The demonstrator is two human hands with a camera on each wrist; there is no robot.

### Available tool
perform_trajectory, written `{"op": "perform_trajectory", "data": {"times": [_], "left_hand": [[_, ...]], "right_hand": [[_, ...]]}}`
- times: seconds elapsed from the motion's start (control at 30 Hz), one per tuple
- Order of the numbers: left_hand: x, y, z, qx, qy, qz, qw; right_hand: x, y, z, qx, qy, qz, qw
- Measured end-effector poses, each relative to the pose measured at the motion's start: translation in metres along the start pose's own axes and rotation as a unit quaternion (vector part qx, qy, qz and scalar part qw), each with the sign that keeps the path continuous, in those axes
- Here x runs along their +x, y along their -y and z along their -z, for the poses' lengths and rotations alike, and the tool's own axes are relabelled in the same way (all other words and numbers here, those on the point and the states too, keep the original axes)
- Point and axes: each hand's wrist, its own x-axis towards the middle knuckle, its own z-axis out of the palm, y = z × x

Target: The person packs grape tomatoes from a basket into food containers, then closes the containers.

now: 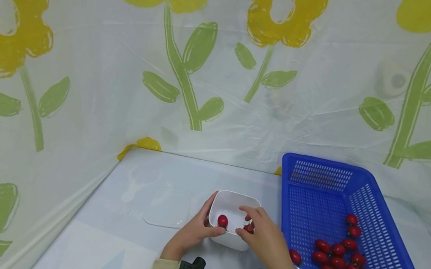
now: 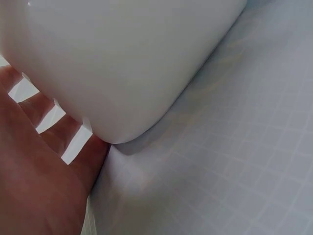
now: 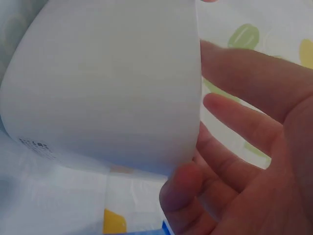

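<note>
My left hand (image 1: 196,227) grips a white square box (image 1: 229,240) from its left side, the thumb along the front and the fingers round the side wall. In the left wrist view its fingers (image 2: 58,122) lie along the box's outer wall. A red cherry tomato (image 1: 223,221) lies inside on the left. Over the right part of the box reaches my right hand (image 1: 268,240), thumb and forefinger apart. More red cherry tomato (image 1: 249,227) shows between its thumb and fingers; I cannot tell whether they pinch it. The right wrist view hides it behind the box wall.
A blue perforated basket (image 1: 289,205) stands on the right, with several cherry tomatoes (image 1: 336,262) toward its near side. One tomato (image 1: 295,257) sits at its near left corner. Left of the box lies a clear lid (image 1: 168,208). A flowered curtain (image 1: 218,120) hangs behind the white table (image 1: 93,238).
</note>
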Motion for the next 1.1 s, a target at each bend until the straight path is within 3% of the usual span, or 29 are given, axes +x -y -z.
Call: {"op": "perform_trajectory", "data": {"times": [0.23,0.53,0.8,0.93,1.1], "left_hand": [[0.007,0.019,0.006,0.002,-0.008,0.010,0.9999],[-0.002,-0.005,0.003,0.010,-0.010,0.008,0.9999],[0.000,-0.005,0.001,-0.004,-0.004,0.000,1.0000],[0.001,-0.005,0.001,-0.002,-0.004,-0.002,1.0000],[0.006,0.013,0.005,-0.002,-0.012,0.006,0.9999]], "right_hand": [[0.001,0.004,0.005,0.034,-0.010,-0.004,0.999],[0.000,0.006,0.014,0.064,-0.021,0.010,0.998],[-0.004,0.000,0.029,0.051,-0.053,0.039,0.997],[-0.008,-0.003,0.041,0.043,-0.040,0.049,0.997],[-0.013,-0.008,0.060,0.014,0.014,0.053,0.998]]}}
